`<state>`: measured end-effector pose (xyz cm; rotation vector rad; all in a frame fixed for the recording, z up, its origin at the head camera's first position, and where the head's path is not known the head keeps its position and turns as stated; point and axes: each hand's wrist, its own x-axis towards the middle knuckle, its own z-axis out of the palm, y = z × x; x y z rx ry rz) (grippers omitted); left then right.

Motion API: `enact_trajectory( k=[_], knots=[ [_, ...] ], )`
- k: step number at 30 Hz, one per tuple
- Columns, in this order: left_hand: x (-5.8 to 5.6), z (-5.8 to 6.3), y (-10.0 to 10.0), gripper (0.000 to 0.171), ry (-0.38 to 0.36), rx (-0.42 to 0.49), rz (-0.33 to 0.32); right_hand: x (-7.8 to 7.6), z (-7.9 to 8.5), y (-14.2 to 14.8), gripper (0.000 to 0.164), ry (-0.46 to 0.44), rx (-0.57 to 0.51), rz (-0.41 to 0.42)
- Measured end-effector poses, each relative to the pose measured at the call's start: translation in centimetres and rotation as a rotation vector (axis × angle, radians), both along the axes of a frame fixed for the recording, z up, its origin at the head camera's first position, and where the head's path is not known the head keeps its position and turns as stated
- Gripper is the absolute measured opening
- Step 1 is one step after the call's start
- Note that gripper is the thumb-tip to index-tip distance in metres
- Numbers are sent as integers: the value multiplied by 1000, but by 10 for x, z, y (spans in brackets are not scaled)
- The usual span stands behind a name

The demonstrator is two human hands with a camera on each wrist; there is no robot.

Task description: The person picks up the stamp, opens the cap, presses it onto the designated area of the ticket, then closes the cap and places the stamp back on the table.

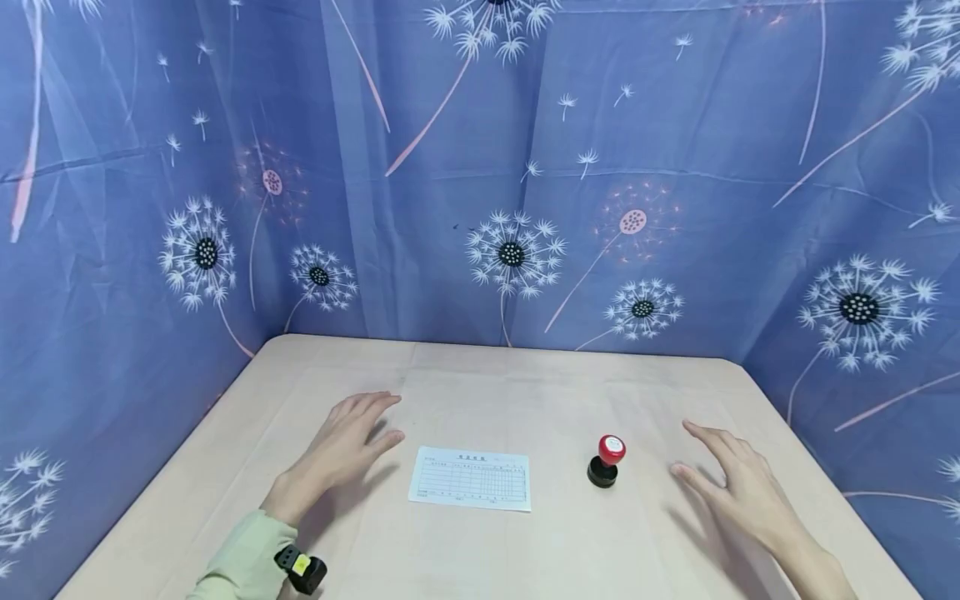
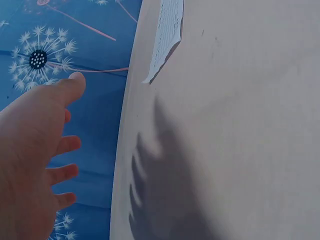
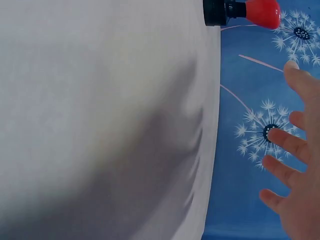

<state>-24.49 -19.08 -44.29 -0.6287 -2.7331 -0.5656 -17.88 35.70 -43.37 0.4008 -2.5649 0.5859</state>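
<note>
A pad of printed form slips (image 1: pixel 470 479) lies flat near the middle of the table, its grid of lines facing up. To its right a self-inking stamp with a red knob and black base (image 1: pixel 606 461) stands upright. My left hand (image 1: pixel 341 454) hovers left of the pad, fingers spread and holding nothing. On the other side, my right hand (image 1: pixel 738 487) hangs above the table to the right of the stamp, also holding nothing. The left wrist view catches one end of the pad (image 2: pixel 167 37); the right wrist view shows the stamp (image 3: pixel 240 12) at its top edge.
The table (image 1: pixel 510 383) has a pale cloth cover. Blue curtains (image 1: pixel 442 217) with dandelion prints close it in at the back and both sides. A black wrist camera (image 1: pixel 302 568) with a yellow patch sits at the left green sleeve (image 1: pixel 251 554).
</note>
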Motion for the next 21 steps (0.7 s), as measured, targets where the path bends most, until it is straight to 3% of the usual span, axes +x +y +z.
enact_trajectory(
  k=[21],
  knots=[
    [0, -2, 22, 58, -10, 28, -51, -2, 1, -7, 67, 17, -31, 19]
  ],
)
